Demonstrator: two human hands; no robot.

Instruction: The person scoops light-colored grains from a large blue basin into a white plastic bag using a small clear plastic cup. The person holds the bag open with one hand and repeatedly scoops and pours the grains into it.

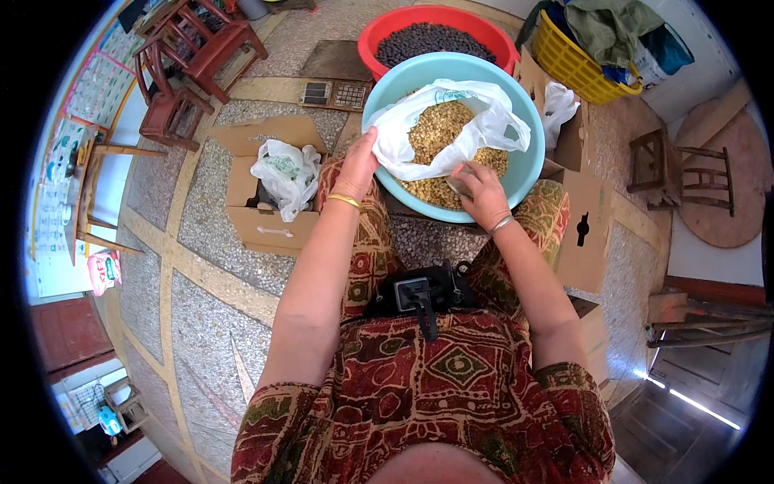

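Note:
A light blue plastic basin (525, 172) sits between my knees with pale yellow grains or seeds (421, 189) in it. Inside it lies an opened white plastic bag (396, 148), printed in green, with more of these grains (440, 130) in it. My left hand (361, 158) grips the bag's left rim. At the near side of the bag, low over the grains, my right hand (482, 192) holds a small cup-like container (458, 183). My fingers partly hide that container, so its exact shape is unclear.
Behind the basin stands a red tub (438, 15) of dark nuts or seeds. A scale (334, 95) lies left of it. Cardboard boxes (275, 233) (583, 230) flank my knees; the left one holds a white bag (287, 172). A yellow basket (565, 57) and wooden chairs (166, 115) stand farther out.

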